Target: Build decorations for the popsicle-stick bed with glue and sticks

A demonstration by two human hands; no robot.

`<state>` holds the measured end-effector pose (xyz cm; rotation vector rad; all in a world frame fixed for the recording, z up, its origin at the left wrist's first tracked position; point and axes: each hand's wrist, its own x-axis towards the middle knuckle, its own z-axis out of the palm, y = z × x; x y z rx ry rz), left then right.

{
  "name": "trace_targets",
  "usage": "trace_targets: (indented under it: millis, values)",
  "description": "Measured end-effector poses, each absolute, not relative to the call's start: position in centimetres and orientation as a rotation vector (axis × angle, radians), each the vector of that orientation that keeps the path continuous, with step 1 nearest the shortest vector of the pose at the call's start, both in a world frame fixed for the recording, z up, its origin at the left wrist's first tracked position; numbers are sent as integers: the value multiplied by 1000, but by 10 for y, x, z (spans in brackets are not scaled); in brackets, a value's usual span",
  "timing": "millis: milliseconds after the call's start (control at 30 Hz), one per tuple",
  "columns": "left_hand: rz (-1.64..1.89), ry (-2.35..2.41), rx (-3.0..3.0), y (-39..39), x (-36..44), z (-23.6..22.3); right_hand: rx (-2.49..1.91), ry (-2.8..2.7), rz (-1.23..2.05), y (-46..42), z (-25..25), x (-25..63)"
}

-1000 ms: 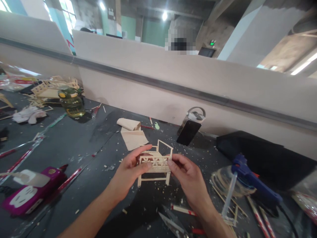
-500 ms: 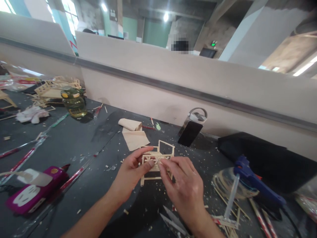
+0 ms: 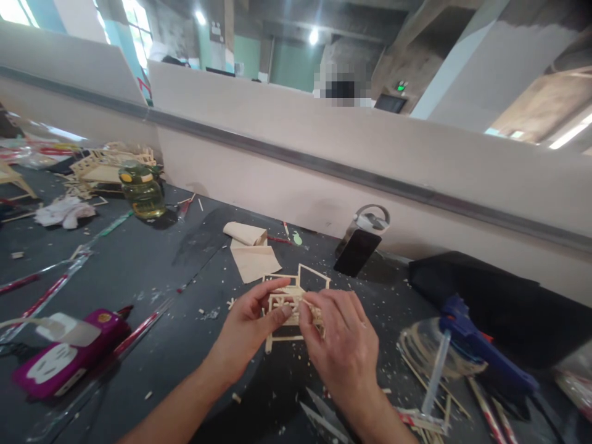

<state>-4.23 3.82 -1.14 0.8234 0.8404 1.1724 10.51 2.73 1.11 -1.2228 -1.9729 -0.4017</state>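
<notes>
Between my hands is a small model chair frame (image 3: 314, 271) of thin pale wooden sticks, with lattice pieces in its near side. My left hand (image 3: 247, 317) grips its left side, the thumb lying on the lattice and the index finger over the top. My right hand (image 3: 342, 336) is closed at the right part of the frame, thumb and fingertips pinched together on the lattice; whether a loose piece sits in the pinch is hidden. Scissors (image 3: 324, 416) lie half under my right wrist, only the blades showing.
A blue glue gun (image 3: 485, 351) rests at right by a clear round container (image 3: 430, 345). A phone (image 3: 357, 251) leans on a bottle behind. Pale sheets (image 3: 254, 262), a purple power strip (image 3: 69, 354), a green bottle (image 3: 143, 194) and stick models (image 3: 99, 169) stand about. A partition (image 3: 277, 142) bounds the back.
My right fingers have shifted slightly over the top of the lattice, and the chair frame has tilted a little. My left hand keeps its hold. The whole view has moved slightly.
</notes>
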Motion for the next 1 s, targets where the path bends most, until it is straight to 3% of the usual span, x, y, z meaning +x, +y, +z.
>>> trace_targets:
  millis: [400, 767, 1000]
  values:
    - [1167, 835, 814, 37, -43, -11, -1250, -2099, -476, 34, 16, 103]
    - [1152, 857, 856, 36, -44, -13, -1245, -1910, -268, 34, 30, 129]
    - [1184, 908, 886, 35, -43, -10, -1329, -2147, -428, 39, 29, 127]
